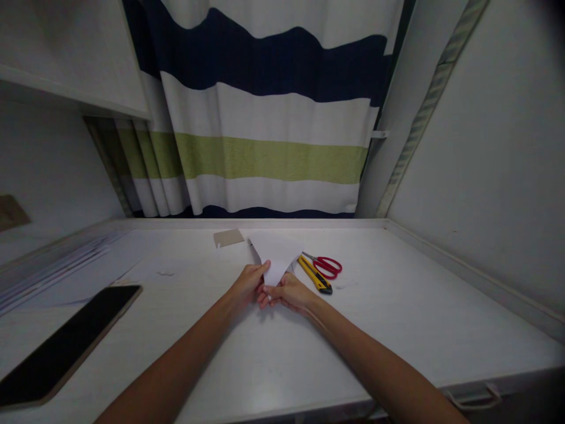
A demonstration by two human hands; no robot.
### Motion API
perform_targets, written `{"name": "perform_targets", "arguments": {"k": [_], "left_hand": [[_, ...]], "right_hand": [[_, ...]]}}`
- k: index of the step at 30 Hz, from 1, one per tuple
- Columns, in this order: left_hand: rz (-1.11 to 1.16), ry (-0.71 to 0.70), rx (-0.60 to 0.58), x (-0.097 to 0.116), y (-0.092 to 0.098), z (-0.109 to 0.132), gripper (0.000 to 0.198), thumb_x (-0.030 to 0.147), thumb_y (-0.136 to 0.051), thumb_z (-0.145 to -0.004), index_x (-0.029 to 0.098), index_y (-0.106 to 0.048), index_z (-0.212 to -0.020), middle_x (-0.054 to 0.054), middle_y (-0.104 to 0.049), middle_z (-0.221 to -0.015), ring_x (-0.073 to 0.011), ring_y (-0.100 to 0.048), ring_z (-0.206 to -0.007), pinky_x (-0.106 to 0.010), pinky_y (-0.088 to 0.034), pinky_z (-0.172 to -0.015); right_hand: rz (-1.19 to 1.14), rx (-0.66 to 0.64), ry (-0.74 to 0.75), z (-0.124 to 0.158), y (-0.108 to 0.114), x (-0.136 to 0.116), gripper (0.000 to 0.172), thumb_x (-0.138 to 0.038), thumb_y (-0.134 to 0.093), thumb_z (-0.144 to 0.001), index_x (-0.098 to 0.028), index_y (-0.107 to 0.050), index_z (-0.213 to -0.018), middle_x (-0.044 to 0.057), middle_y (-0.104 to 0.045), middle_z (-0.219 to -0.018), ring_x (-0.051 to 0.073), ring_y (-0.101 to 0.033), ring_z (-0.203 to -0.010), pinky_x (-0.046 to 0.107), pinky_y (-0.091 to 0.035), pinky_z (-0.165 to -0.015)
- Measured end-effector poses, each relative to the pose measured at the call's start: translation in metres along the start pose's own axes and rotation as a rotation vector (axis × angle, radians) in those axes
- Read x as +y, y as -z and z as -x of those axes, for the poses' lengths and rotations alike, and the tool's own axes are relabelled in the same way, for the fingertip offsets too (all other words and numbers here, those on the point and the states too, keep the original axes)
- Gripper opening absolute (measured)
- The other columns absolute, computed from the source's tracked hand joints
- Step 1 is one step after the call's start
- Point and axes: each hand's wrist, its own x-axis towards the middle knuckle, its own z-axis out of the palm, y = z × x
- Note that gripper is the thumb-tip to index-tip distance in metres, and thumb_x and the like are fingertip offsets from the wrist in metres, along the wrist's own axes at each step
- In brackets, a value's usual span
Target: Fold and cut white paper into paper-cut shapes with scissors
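A sheet of white paper point(278, 250), wide at the far end and narrowing to a point near me, is held just above the white table. My left hand point(252, 282) grips its left edge, thumb on top. My right hand point(289, 291) pinches the near tip, with thumb and fingers closed on it. The paper's side edges look bent or folded. Close by on the right lie a yellow utility knife point(314, 274) and a pair of scissors with red handles point(327, 267). Part of the paper's underside is hidden by my fingers.
A small grey-beige card point(228, 237) lies behind my left hand. On the left are a long black flat panel point(70, 341), paper scraps point(165, 272) and stacked sheets point(53, 274). A striped curtain point(273, 159) hangs behind the table point(397, 330); a wall point(485, 176) bounds its right side.
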Motion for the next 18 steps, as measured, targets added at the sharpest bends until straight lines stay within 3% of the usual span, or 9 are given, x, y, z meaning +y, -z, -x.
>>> {"name": "perform_targets", "arguments": {"k": [5,11,18], "left_hand": [[0.152,-0.061,0.196,0.013,0.008,-0.002,0.022,0.025,-0.054,-0.074,0.008,-0.056,-0.060,-0.006,-0.060,-0.050,-0.0133,-0.055,-0.044,-0.023,-0.043,-0.045],[0.283,-0.123,0.389,0.030,0.031,-0.009,0.015,0.011,-0.047,-0.077,0.007,-0.058,-0.070,-0.006,-0.063,-0.058,-0.0129,-0.058,-0.050,-0.022,-0.046,-0.050],[0.415,-0.187,0.549,0.044,0.068,-0.013,0.015,0.010,-0.043,-0.080,0.008,-0.057,-0.084,-0.005,-0.064,-0.059,-0.0136,-0.059,-0.051,-0.024,-0.049,-0.053]], "right_hand": [[0.033,-0.127,-0.065,0.003,-0.006,0.006,0.034,-0.033,-0.070,-0.057,-0.004,-0.061,-0.070,0.008,-0.063,-0.058,0.013,-0.060,-0.050,0.019,-0.040,-0.045],[0.110,-0.282,-0.108,0.009,-0.014,0.009,0.036,-0.035,-0.069,-0.058,-0.003,-0.061,-0.073,0.010,-0.064,-0.063,0.015,-0.061,-0.053,0.021,-0.040,-0.046],[0.146,-0.488,-0.211,0.015,-0.021,0.011,0.034,-0.032,-0.066,-0.062,-0.004,-0.059,-0.079,0.010,-0.064,-0.067,0.016,-0.062,-0.057,0.020,-0.041,-0.047]]}}
